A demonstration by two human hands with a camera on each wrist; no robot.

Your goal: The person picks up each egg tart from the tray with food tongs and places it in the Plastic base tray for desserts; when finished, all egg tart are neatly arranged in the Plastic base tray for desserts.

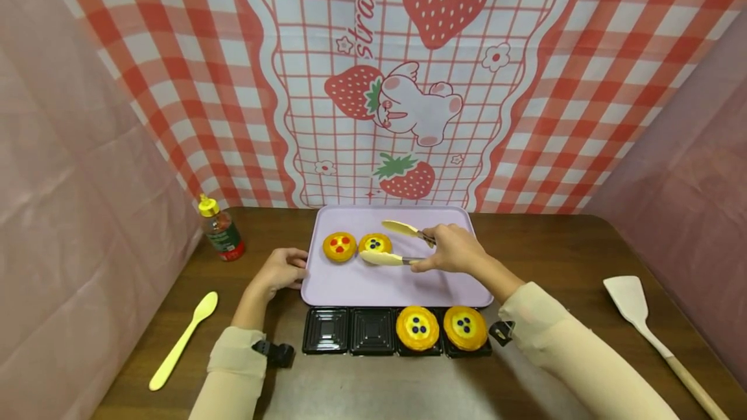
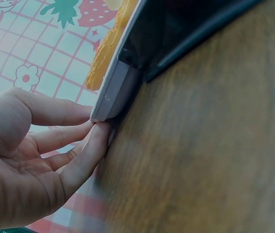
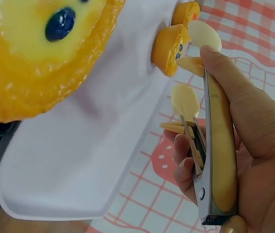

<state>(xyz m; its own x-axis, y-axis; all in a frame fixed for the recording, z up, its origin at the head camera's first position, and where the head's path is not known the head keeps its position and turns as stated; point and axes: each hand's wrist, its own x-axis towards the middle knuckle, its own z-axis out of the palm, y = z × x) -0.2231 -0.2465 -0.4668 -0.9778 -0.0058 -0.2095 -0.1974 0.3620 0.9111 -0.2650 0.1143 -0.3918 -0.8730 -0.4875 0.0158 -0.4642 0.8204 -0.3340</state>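
Note:
My left hand (image 1: 281, 272) pinches the left rim of a lilac tray (image 1: 350, 289) between thumb and fingers, as the left wrist view shows. My right hand (image 1: 455, 250) holds yellow-tipped tongs (image 1: 384, 258) over the tray, their arms spread apart. Between the tong tips sits an egg tart with blueberries (image 1: 374, 242); whether the near tip touches it I cannot tell. Left of it on the tray is an egg tart with red toppings (image 1: 340, 247). Gripped along its arm, the tongs' handle (image 3: 222, 145) fills the palm in the right wrist view.
In front of the tray lies a black compartment container (image 1: 327, 330); its two right compartments hold blueberry tarts (image 1: 417, 328). A sauce bottle (image 1: 223, 233) and a yellow spoon (image 1: 183, 340) are on the left, a spatula (image 1: 630, 303) on the right. A checked curtain (image 1: 543, 135) hangs behind.

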